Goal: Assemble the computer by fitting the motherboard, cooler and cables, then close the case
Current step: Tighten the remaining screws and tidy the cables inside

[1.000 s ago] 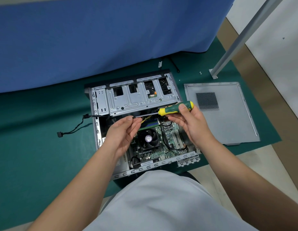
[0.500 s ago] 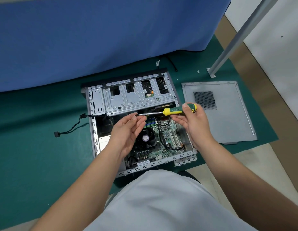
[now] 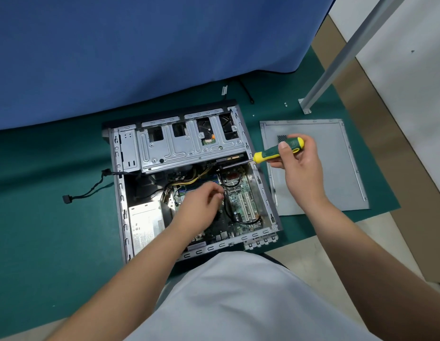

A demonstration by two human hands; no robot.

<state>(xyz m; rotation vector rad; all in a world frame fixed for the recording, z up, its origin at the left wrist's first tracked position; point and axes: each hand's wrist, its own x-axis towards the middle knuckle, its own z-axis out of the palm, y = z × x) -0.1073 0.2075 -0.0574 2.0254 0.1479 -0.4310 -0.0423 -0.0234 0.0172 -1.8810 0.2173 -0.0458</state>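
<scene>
Under the left hand [image 3: 201, 200], which is reaching down into the open computer case [image 3: 120, 193], the motherboard [image 3: 241, 200] is lying flat on the case floor. The fingers of this hand are curling over the board near where the cooler should be, which the hand is hiding; whether they are pinching a screw or anything else I cannot tell. The right hand [image 3: 300, 168] is hovering above the case's right wall, gripping the green-and-yellow screwdriver [image 3: 278, 152] by its handle, with the thumb lying along it and the shaft pointing left over the board.

The motherboard is probably stiff but fragile, so it is best touched at bare edges or screw holes, not on the slots or chips. The black cables [image 3: 228, 212] looping just right of the left hand and the yellow wires [image 3: 189, 178] beyond it are looking soft and easy to snag. The screwdriver is light and its handle looks grippy.

Room is tight: the drive cage [image 3: 189, 148] is overhanging the far side of the board, the power supply [image 3: 145, 222] is boxing in the left, and the thin metal case walls are likely sharp. The side panel [image 3: 337, 193] is lying flat on the green surface [image 3: 41, 217] beneath the right hand, well apart from the board; it is looking thin and light, best lifted by its long edges. A loose connector cable [image 3: 86, 190] is trailing out left of the case.
</scene>
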